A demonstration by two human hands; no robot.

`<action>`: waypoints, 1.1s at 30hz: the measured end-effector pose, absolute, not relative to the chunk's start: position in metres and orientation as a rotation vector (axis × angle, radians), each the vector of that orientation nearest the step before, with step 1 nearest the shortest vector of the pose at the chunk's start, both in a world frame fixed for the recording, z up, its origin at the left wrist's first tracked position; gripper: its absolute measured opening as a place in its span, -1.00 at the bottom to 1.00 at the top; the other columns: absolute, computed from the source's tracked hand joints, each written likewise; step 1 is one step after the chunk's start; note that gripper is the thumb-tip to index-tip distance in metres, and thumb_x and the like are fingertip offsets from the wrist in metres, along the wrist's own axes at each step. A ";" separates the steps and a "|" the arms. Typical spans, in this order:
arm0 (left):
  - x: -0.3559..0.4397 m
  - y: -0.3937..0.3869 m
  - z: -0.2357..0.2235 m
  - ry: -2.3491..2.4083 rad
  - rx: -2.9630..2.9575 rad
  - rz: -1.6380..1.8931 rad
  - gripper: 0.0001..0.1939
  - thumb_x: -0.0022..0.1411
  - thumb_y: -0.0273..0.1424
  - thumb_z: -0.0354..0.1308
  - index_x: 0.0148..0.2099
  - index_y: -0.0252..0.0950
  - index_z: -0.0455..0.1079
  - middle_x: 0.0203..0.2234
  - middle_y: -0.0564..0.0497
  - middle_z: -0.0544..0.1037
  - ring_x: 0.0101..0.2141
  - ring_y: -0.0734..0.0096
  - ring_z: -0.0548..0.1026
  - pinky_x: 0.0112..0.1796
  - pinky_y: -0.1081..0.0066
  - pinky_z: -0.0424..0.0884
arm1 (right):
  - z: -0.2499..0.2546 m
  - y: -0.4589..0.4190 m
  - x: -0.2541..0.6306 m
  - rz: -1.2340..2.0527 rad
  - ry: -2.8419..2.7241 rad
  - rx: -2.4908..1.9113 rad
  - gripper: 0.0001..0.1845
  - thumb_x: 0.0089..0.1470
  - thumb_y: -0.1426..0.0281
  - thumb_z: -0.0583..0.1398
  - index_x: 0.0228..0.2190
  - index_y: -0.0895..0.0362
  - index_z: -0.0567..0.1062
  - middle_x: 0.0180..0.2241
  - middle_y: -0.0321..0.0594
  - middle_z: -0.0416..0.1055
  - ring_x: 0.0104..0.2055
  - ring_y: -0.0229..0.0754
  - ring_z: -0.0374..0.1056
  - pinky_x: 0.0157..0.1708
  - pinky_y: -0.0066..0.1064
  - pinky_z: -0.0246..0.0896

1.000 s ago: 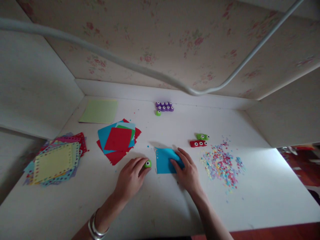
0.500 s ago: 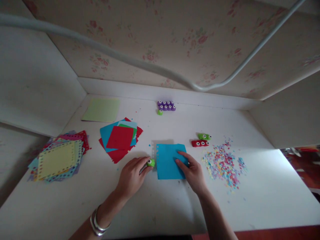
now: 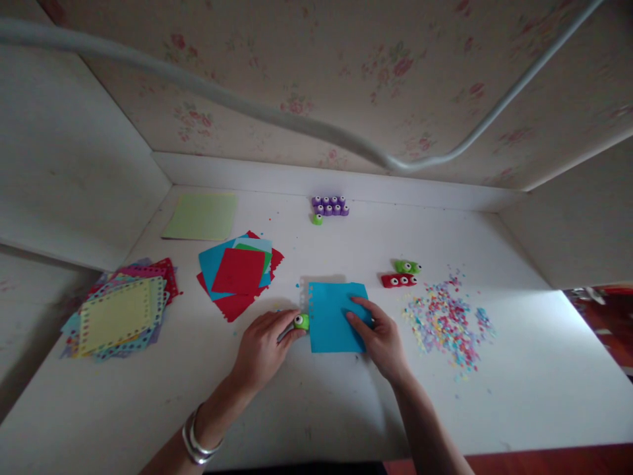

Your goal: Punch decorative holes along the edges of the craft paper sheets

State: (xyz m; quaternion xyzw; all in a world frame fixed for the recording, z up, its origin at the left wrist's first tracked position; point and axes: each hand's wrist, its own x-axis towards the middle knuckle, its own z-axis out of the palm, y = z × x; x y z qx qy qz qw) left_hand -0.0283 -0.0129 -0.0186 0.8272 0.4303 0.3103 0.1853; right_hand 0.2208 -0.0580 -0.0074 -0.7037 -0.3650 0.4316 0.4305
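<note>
My left hand [image 3: 270, 340] is closed on a small green paper punch [image 3: 301, 322] with a white, eye-like button, pinched between thumb and fingers. The punch sits right at the left edge of a blue sheet of paper [image 3: 332, 330]. Along the upper part of that edge runs a row of small cut-out holes. My right hand [image 3: 380, 335] grips the sheet at its right side, with thumb and forefinger on top; the other fingers are partly hidden.
Left lie a pile of hole-edged sheets [image 3: 116, 316], plain coloured sheets [image 3: 240, 272] and pale green paper [image 3: 200, 216]. Purple punches [image 3: 332, 210] and one green punch [image 3: 317, 219] stand at the back. Red punches [image 3: 399, 281], green punches [image 3: 408, 266] and confetti [image 3: 452, 323] lie right.
My left hand has brought the green punch slightly rightward, up against the blue paper's left edge. My right hand stays in the same place on the sheet. The view has shifted slightly.
</note>
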 end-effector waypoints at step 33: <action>-0.028 -0.012 -0.018 1.187 2.374 0.852 -0.69 0.36 -0.15 0.11 -0.01 -0.23 0.46 -0.26 -0.01 0.65 -0.29 0.26 0.59 -0.23 0.29 0.49 | -0.006 -0.059 0.221 1.068 -0.945 -1.768 -0.48 -0.02 0.04 0.34 -0.07 0.05 0.56 -0.19 -0.18 0.54 -0.40 -0.21 0.34 -0.50 -0.42 0.31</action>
